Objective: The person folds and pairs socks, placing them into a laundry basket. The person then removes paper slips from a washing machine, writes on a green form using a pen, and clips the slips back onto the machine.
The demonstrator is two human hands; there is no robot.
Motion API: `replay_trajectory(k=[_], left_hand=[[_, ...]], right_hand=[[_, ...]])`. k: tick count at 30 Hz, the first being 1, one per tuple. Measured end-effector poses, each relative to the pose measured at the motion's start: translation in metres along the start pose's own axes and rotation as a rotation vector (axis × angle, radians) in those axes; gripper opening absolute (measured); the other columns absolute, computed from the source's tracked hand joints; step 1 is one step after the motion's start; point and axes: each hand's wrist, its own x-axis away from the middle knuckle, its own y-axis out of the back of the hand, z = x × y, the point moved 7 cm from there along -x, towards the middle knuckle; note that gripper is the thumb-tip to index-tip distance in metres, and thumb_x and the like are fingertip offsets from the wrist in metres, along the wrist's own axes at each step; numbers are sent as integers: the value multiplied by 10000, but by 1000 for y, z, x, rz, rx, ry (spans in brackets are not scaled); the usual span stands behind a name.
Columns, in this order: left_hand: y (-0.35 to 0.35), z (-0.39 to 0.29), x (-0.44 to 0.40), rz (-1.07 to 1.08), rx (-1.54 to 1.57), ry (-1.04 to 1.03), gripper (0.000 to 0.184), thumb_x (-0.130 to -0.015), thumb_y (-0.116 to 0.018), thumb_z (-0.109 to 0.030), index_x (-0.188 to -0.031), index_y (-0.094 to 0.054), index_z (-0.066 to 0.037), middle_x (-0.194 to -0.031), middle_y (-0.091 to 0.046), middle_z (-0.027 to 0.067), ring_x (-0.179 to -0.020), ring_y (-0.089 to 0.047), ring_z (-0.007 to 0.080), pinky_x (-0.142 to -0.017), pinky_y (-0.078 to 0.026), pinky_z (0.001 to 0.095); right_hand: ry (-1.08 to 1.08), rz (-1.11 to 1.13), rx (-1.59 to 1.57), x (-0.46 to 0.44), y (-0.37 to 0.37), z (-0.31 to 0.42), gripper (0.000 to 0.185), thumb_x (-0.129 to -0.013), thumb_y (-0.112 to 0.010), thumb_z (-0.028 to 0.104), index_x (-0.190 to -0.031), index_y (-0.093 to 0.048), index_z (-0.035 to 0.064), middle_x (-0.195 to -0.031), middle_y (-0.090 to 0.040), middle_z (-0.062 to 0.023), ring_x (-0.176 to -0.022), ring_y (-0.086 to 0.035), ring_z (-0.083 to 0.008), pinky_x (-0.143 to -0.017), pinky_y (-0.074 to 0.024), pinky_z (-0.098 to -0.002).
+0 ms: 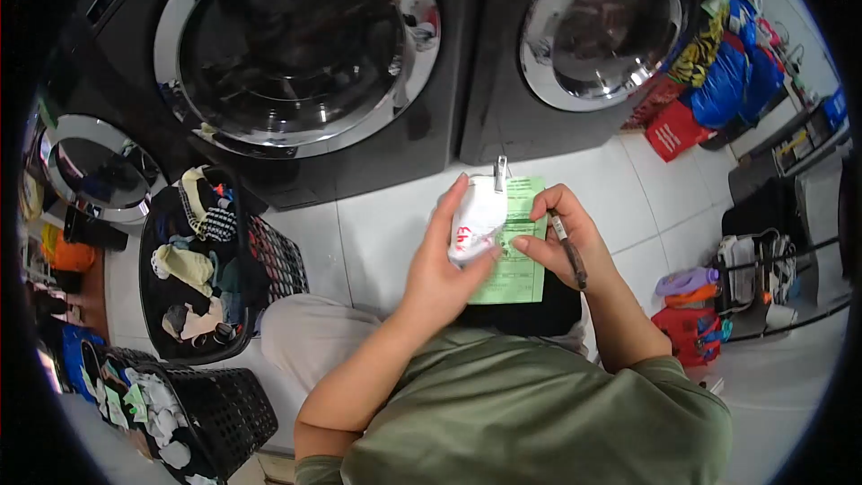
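My left hand [452, 256] is wrapped round a small white bundle [479, 216] with red handwriting on it. A metal clip [500, 172] stands at the bundle's top end, beside a green printed slip [514, 280]. The slip lies behind the bundle, over something black on my lap. At the slip's right edge is my right hand [566, 238], its fingers bent and a dark marker [568, 251] held across them. Its thumb and index fingertip are close to the paper; whether they pinch it is hard to tell.
Front-loading machines [449, 117] stand ahead. Black baskets of clothes [278, 260] [224, 413] are at the left. At the right are blue bags [718, 90], a red bag [675, 130], a purple bottle [687, 281] and a black rack [781, 337].
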Motion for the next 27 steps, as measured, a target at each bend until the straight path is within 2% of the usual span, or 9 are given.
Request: replay_trajectory(k=[5,8,11,14,17,18,20,21,27], left_hand=[[-36,51,10,-158,827,426,530,-923,-625,41,-1422,-480,-64,-1353,-531,103,-1238,-522,175,-1029,-452,322],[-57,39,17,-102,654,272,507,-921,-617,57,-1399,-500,-62,-1366,-524,105,-1244,-515,170,-1011,-467,317],[-65,37,21,-141,615,265,459,-915,-615,70,-1351,-546,-53,-1315,-565,96,-1206,-543,168,-995,-482,318],[-60,51,23,-148,644,368,444,-903,-622,80,-1323,-576,-55,-1255,-607,89,-1152,-580,172,-981,-489,319],[-57,52,26,-208,605,322,405,-900,-620,83,-1283,-603,-50,-1202,-635,82,-1101,-605,172,-959,-502,316],[-57,54,26,-209,593,332,402,-900,-620,83,-1280,-603,-49,-1203,-633,83,-1096,-605,171,-956,-502,316],[-56,58,27,-215,576,359,396,-900,-620,83,-1273,-604,-49,-1206,-629,85,-1086,-605,169,-949,-504,315],[-56,59,28,-215,564,365,395,-900,-619,85,-1270,-605,-49,-1206,-627,84,-1085,-603,167,-950,-502,313],[-57,56,25,-203,495,335,401,-896,-615,96,-1269,-604,-50,-1197,-625,82,-1079,-598,155,-946,-496,303]], right_hand=[[-34,-3,42,23,27,-15,309,-870,-710,1,-1048,-472,89,-1004,-502,6,-936,-491,-83,-838,-433,-236],[13,-34,96,28,33,-17,303,-863,-721,3,-1029,-483,94,-969,-490,20,-904,-472,-63,-788,-421,-215],[51,-68,134,28,30,-12,286,-858,-732,19,-1010,-498,84,-914,-484,31,-858,-469,-56,-751,-415,-209],[-74,-75,222,31,37,-27,259,-881,-710,24,-1050,-519,67,-892,-520,25,-830,-499,-67,-765,-427,-212],[275,-348,267,36,52,-9,258,-922,-657,18,-1148,-537,46,-904,-619,-26,-751,-546,-98,-722,-459,-242],[437,-436,128,37,60,-7,320,-1003,-605,228,-1249,-534,35,-867,-657,-58,-682,-534,-90,-636,-435,-233],[391,-266,-240,39,66,-5,584,-1023,-432,538,-1296,-521,30,-723,-620,-58,-618,-515,-85,-565,-385,-213],[211,-192,-414,42,59,-8,856,-926,-251,746,-1338,-508,41,-630,-574,-46,-551,-489,-82,-520,-352,-201],[71,28,-387,40,28,-36,972,-858,-228,813,-1406,-521,64,-674,-555,-11,-573,-462,-45,-491,-300,-188]])
